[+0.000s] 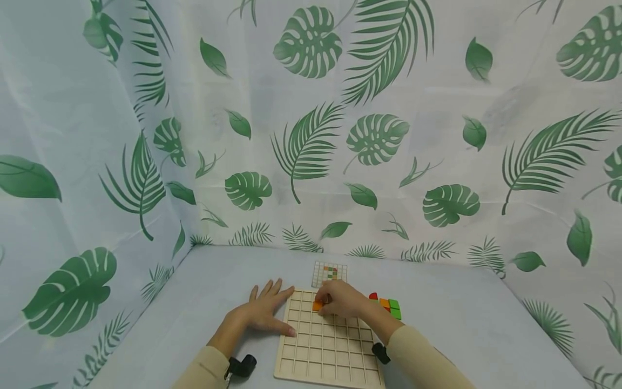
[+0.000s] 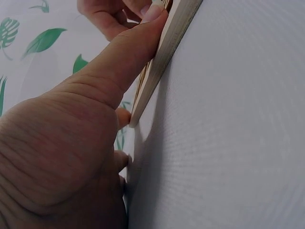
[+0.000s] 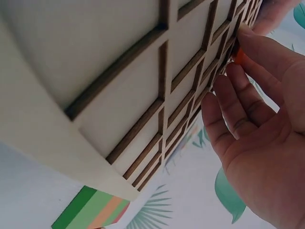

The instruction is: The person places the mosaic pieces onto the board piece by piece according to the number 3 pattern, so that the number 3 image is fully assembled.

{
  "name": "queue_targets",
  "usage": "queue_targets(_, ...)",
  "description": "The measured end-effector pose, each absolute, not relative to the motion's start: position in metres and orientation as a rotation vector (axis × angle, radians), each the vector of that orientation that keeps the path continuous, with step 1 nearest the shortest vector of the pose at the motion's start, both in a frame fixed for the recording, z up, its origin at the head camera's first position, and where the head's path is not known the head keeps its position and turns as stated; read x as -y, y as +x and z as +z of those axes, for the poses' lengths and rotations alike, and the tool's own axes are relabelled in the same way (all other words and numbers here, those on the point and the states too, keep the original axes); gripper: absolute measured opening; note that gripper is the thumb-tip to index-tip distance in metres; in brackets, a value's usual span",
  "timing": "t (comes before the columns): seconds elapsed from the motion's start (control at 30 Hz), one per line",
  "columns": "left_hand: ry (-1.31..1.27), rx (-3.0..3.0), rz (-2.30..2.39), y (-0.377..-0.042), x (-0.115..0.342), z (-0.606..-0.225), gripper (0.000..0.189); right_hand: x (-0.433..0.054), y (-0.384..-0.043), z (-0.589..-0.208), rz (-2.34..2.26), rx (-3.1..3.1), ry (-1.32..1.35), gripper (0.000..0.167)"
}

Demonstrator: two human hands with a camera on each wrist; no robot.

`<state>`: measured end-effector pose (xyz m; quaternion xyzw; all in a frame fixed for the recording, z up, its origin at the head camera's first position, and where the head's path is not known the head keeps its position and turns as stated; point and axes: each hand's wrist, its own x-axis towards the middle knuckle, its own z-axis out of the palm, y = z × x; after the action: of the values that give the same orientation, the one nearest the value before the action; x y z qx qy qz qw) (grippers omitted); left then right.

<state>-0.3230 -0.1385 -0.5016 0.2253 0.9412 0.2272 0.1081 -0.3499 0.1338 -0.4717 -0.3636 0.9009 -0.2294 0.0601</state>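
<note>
A square wooden grid board lies on the table, split by raised strips into many small squares. My right hand is over its far part, thumb and fingers pinching an orange block at one of the squares. In the right wrist view a bit of the orange block shows between the fingertips, the other fingers loosely bent. Spread out at the board's left edge is my left hand. Its thumb rests on the board's rim in the left wrist view.
Just beyond the board lies a small pattern card with a grid and coloured squares. Green, orange and red blocks sit together right of the board, partly behind my right forearm. A leaf-print cloth rises behind the table.
</note>
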Motion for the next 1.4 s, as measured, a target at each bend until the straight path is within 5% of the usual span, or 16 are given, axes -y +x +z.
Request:
queue_targets(1.03, 0.665, -2.768, 0.665, -0.325, 0.140, -0.501, 0.116, -0.131, -0.350, -0.473, -0.862, -2.706, -0.983, 0.018)
queue_targets(1.4, 0.653, -2.757, 0.681, -0.323, 0.138, -0.503, 0.116, -0.155, -0.343, -0.472, -1.028, -2.676, -0.963, 0.033)
